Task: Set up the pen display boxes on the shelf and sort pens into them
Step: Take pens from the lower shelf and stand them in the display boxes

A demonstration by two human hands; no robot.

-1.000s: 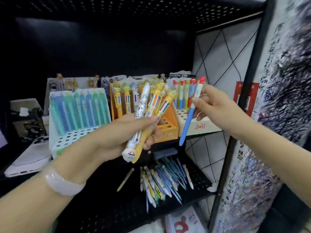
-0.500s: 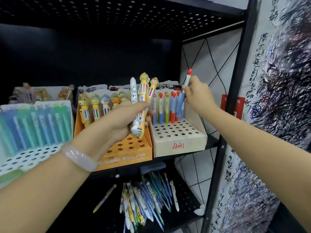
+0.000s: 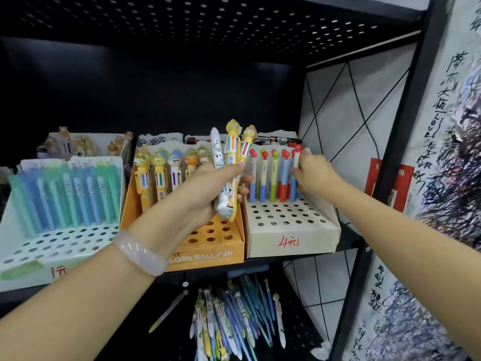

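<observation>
my right hand (image 3: 311,175) pinches a pen (image 3: 295,166); seat it straight down a back-row hole of the white box (image 3: 291,241). left hand (image 3: 205,194) clasps spares (image 3: 230,162).

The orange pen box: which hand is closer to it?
Left. The left hand holds pens just above the orange pen box; the right hand is off over the white box.

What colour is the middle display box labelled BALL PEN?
Orange, with white lettering; the orange box shows clearly in the head view.
</observation>
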